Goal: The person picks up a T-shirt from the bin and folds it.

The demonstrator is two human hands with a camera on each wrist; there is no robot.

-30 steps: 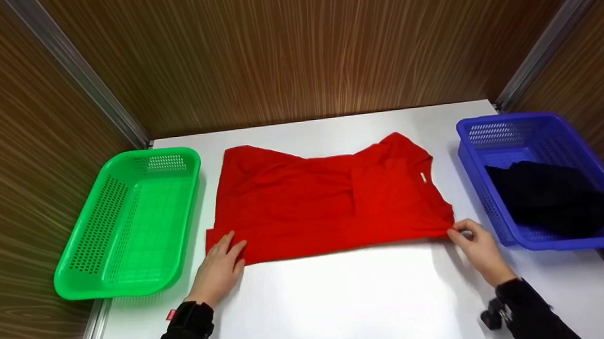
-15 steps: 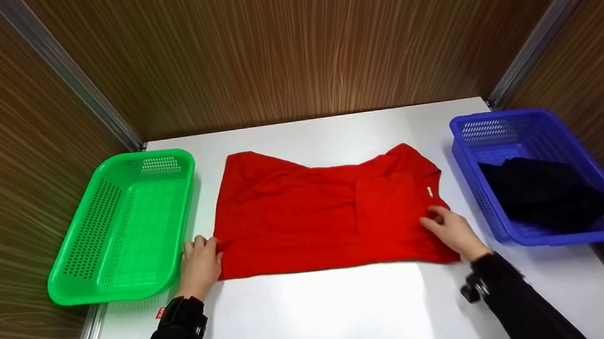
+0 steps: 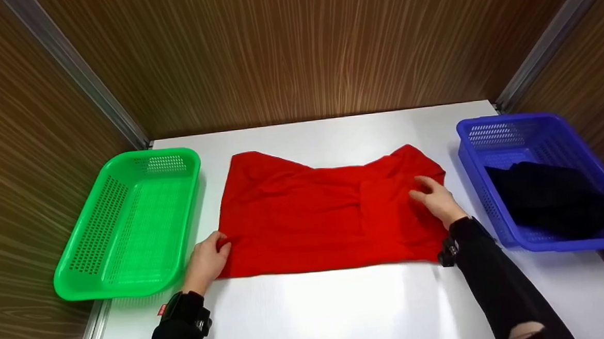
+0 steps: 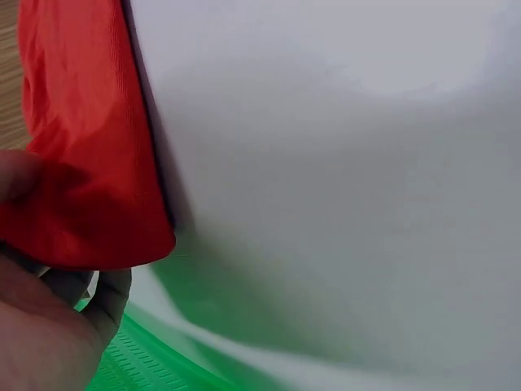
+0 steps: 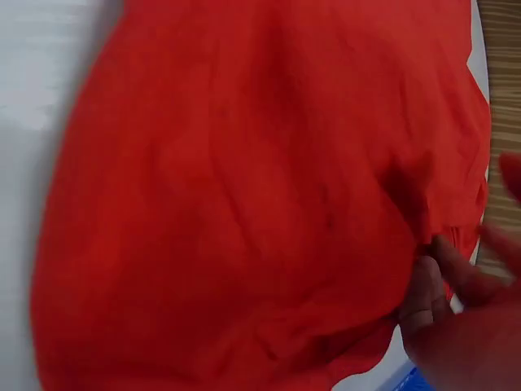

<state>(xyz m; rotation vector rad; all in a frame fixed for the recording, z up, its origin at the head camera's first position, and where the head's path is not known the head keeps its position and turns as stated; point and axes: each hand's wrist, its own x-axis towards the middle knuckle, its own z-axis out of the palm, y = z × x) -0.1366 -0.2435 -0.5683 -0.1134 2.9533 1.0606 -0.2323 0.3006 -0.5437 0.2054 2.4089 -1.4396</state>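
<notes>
A red garment (image 3: 315, 215) lies spread across the white table (image 3: 340, 307), folded lengthwise. My left hand (image 3: 217, 249) pinches its near left corner; the left wrist view shows the thumb on top of the red cloth (image 4: 81, 163) and fingers (image 4: 106, 297) curled beneath it. My right hand (image 3: 423, 191) rests on the garment's right part near the neckline, fingers fairly straight on the cloth. In the right wrist view its fingertips (image 5: 435, 273) touch a bunched fold of the red fabric (image 5: 228, 204).
An empty green basket (image 3: 172, 151) stands left of the garment, close to my left hand. At the right, a blue basket (image 3: 506, 119) holds a black cloth (image 3: 551, 198). Wood-grain walls enclose the table on three sides.
My right hand let go of the garment's near right corner and slid up onto its right part. My left hand shifted from lying flat on the left edge to pinching the corner.
</notes>
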